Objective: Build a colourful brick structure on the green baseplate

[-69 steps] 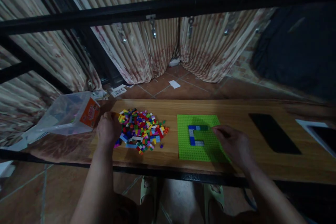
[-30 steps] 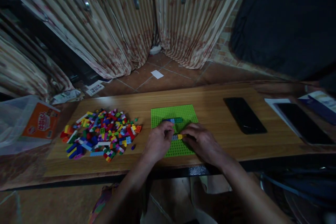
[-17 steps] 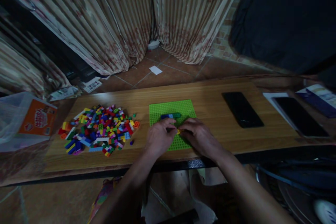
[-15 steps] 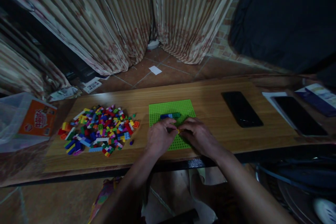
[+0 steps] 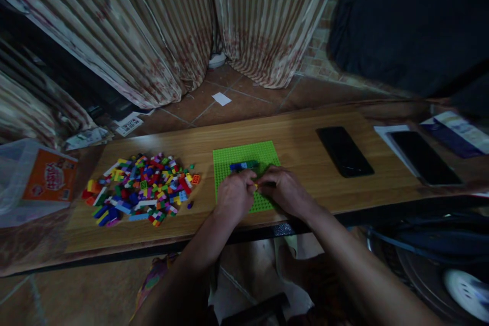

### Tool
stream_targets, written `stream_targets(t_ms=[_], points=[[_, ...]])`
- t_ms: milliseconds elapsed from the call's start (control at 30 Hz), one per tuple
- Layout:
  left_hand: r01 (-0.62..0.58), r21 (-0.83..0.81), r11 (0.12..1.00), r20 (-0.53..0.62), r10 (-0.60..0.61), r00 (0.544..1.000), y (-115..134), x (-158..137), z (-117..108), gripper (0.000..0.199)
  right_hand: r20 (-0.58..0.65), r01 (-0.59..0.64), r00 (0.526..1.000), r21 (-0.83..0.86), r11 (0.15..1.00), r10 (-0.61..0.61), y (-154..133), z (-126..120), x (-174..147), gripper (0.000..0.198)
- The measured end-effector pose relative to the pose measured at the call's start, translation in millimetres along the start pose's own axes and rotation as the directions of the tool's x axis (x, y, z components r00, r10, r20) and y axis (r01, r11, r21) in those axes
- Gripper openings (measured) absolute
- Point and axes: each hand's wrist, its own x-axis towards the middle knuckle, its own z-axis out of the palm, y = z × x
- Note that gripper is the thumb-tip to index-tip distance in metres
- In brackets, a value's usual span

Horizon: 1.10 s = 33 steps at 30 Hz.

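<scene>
R hand [image 5: 286, 191]: grip pinching a small yellow brick [image 5: 256, 185] over the green baseplate [image 5: 244, 152]; contact w/ studs hidden. L hand [image 5: 235, 193]: thumb + fingertips drawn in at same spot; can't tell if they hold anything. Step in hand, as judged: lining up or seating the brick. Next move prob. calls for square stud alignment, then a firm push straight down w/ baseplate kept steady. Just beyond the fingertips: blue-and-green brick row [image 5: 244, 165], approx. parallel to far edge of worktop [image 5: 301, 153]. Baseplate lies approx. midway btwn worktop's L and R ends. Toward L end: loose brick pile [image 5: 143, 188], w/ one purple brick [image 5: 190, 205] just apart on its R. Nr far R corner: black phone [image 5: 344, 152]. Off L end: clear bin [image 5: 17, 178].
</scene>
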Motion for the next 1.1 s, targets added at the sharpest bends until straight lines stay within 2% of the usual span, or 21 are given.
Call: stream_targets(t_ms=[167, 333, 433, 533, 667, 867, 1100], points=[[-0.035, -0.018, 0.999, -0.007, 0.035, 0.999, -4, 0, 2, 0.027, -0.049, 0.009, 0.999, -0.013, 1.0, -0.01, 3, 5, -3, 0.012], [-0.077, -0.067, 0.995, -0.036, 0.075, 0.997, -10, -1, 1, 0.029, -0.044, 0.021, 0.999, 0.034, 0.999, -0.019, 5, -1, -4, 0.018], [-0.123, -0.077, 0.989, -0.054, 0.119, 0.991, -13, -2, -1, 0.03, -0.054, -0.047, 0.997, 0.139, 0.989, 0.055, 6, -10, -5, 0.023], [-0.141, -0.079, 0.987, -0.109, 0.132, 0.985, -15, -4, -3, 0.024, -0.113, -0.13, 0.982, 0.167, 0.977, 0.15, 8, -16, -6, 0.016], [-0.175, -0.042, 0.984, -0.162, 0.166, 0.973, -15, -6, -4, 0.019, -0.122, -0.183, 0.973, 0.112, 0.977, 0.196, 8, -16, -7, 0.013], [-0.293, 0.104, 0.95, -0.097, 0.303, 0.948, -13, -7, 1, 0.012, -0.042, -0.162, 0.986, -0.02, 0.987, 0.161, -1, -12, -6, 0.016], [-0.342, 0.153, 0.927, -0.105, 0.36, 0.927, -17, -7, 4, 0.009, -0.046, -0.16, 0.987, -0.111, 0.981, 0.155, -6, -10, -3, 0.019]])
